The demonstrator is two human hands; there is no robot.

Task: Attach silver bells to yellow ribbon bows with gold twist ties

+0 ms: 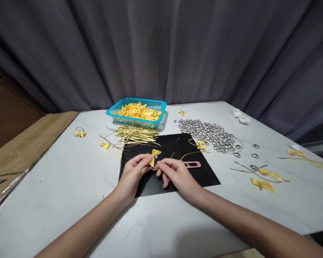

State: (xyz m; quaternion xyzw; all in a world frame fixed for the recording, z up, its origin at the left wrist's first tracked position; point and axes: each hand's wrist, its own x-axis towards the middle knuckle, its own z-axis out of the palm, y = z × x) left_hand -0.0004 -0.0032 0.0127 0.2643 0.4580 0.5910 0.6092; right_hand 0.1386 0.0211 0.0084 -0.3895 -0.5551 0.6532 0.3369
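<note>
My left hand (133, 173) pinches a yellow ribbon bow (155, 153) between thumb and fingers, above a black mat (207, 175). Close by on the right, my right hand (177, 173) has thumb and forefinger pressed together on a thin gold cord (153, 168) that curves below the bow. Its other fingers curl loosely beneath. Just past the right knuckles lies a pink-handled tool (193, 164), partly hidden by that hand. Another yellow bow (201, 144) with gold cord rests at the mat's upper right edge.
A blue basket (163, 104) of yellow bows stands at the back, with a bundle of gold cords (137, 134) before it. Silver beads (207, 132) spread right of centre. Loose bows (262, 185) lie at right, a looped bow (79, 133) at left. Cardboard (18, 143) borders the left.
</note>
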